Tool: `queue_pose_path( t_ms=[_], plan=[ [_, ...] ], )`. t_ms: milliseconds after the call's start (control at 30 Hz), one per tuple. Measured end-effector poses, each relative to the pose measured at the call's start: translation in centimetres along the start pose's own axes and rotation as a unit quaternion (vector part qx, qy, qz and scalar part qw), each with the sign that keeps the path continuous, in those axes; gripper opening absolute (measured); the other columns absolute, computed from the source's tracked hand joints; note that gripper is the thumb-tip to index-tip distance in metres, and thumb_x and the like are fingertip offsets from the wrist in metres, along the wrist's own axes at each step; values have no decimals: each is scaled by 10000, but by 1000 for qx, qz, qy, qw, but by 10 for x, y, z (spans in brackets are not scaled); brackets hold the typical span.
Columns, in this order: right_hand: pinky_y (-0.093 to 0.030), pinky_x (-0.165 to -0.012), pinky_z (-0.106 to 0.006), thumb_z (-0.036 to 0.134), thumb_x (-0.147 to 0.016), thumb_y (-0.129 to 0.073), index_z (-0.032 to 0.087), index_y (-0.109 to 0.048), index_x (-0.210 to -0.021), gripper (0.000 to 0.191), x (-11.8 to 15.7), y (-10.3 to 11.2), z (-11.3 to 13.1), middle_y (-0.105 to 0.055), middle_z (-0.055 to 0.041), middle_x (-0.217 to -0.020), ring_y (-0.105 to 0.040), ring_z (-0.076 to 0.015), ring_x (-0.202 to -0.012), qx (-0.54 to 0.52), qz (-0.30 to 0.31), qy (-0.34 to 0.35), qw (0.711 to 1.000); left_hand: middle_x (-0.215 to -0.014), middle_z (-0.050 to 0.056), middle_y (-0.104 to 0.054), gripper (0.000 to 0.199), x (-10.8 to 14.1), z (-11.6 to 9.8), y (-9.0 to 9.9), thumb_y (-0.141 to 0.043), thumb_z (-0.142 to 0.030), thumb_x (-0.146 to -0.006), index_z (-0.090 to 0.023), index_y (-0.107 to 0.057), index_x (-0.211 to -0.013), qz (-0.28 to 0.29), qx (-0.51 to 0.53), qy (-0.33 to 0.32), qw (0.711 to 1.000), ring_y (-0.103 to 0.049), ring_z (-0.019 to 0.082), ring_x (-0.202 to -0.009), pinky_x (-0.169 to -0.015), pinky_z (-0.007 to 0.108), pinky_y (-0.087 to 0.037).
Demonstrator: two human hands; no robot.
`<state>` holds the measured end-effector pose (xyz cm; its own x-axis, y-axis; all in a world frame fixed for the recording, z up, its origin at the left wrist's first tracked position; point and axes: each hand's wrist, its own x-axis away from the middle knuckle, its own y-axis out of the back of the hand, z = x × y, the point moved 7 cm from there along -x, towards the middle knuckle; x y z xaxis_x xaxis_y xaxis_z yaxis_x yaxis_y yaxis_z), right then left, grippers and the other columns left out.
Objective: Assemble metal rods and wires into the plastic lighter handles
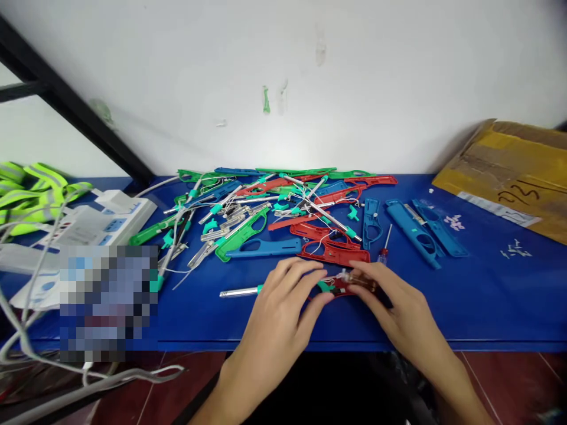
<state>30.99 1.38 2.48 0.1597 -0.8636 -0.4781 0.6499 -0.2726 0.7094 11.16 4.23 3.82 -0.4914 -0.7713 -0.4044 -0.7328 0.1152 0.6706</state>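
Observation:
My left hand [283, 313] is closed around a gas lighter [340, 289] with a red half-shell and a green trigger. Its silver tube [239, 292] sticks out to the left of the hand. In my right hand [401, 304], thumb and fingers pinch a brown translucent fuel tank [359, 282] with a whitish valve end, at the right part of the red shell. Thin wires show between the two hands. Just beyond the right hand lies a small screwdriver [384, 252] with a clear red handle. Fingers partly hide the lighter.
A pile of red, green and blue lighter shells and metal tubes [330, 215] spreads across the blue table [487, 307]. Blue shells [411, 230], pink bits [455, 222] and screws [516, 249] lie right, near a cardboard box [509, 171]. Left are a power strip [128, 221], cables and a reflective vest [33, 198].

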Motion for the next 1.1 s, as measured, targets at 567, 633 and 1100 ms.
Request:
queue_pose_path(
  t_ms=[567,633,1100],
  plan=[
    [-543,-939,-345,195,-1096,-651,267,-677,-1267,187,4,3,12,-768,-42,-1171,-729,-190,-1056,9,27,20,999,-1096,5,-786,98,-8,5,-16,-695,-173,-1080,-232,-765,-1113,25,-27,11,999,-659,211,-972,-873,403,-487],
    [-553,-918,-352,197,-1086,-658,273,-687,-1245,179,4,4,12,-773,-41,-1154,-739,-198,-1031,7,31,17,999,-1097,9,-787,128,-11,4,-17,-688,-146,-1068,-227,-768,-1126,39,-30,16,999,-665,214,-975,-871,412,-495],
    [-602,-905,-342,218,-1069,-683,274,-705,-1220,163,4,4,12,-782,-45,-1139,-755,-202,-1029,5,24,17,1000,-1073,23,-776,94,-12,4,-20,-642,-146,-1104,-204,-710,-1073,49,-19,12,999,-658,235,-998,-865,404,-478]
  ],
)
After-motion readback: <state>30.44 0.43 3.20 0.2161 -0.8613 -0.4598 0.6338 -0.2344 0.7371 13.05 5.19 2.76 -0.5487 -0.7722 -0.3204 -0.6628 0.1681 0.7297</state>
